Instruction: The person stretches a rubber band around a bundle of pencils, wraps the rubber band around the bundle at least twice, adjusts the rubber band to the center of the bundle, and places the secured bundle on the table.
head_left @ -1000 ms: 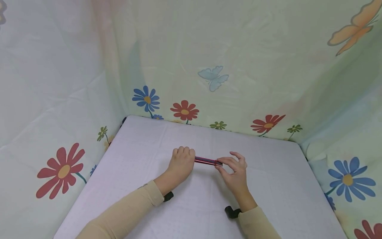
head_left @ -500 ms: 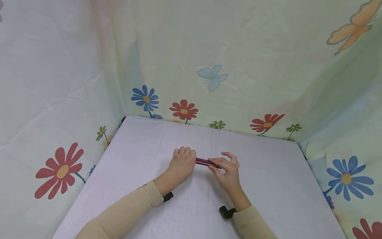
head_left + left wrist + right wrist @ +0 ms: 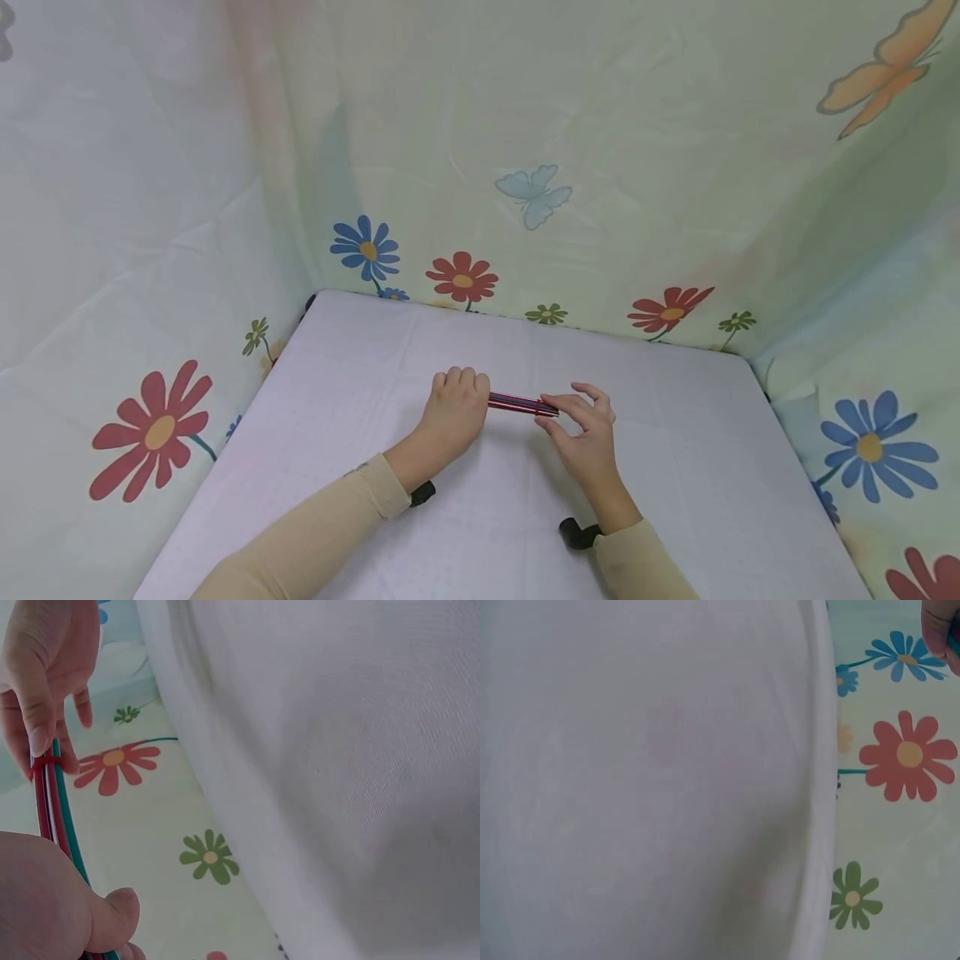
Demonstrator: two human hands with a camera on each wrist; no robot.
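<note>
Two hands hold a banded bundle of sticks above the white-covered bench (image 3: 697, 450).
The left hand (image 3: 452, 412) is curled round one end of the bundle (image 3: 512, 403); the right hand (image 3: 588, 433) pinches the other, thumb and fingers at the red band (image 3: 46, 762).

My left hand (image 3: 453, 410) is curled in a grip; my right hand (image 3: 591, 437) faces it, thumb (image 3: 552, 428) and fingertips pinching, one finger (image 3: 592, 389) raised apart.

The sticks (image 3: 61, 811) are red and green, their band (image 3: 49, 760) red, tablecloth (image 3: 690, 458) white, backdrop (image 3: 637, 150) flower-patterned.
</note>
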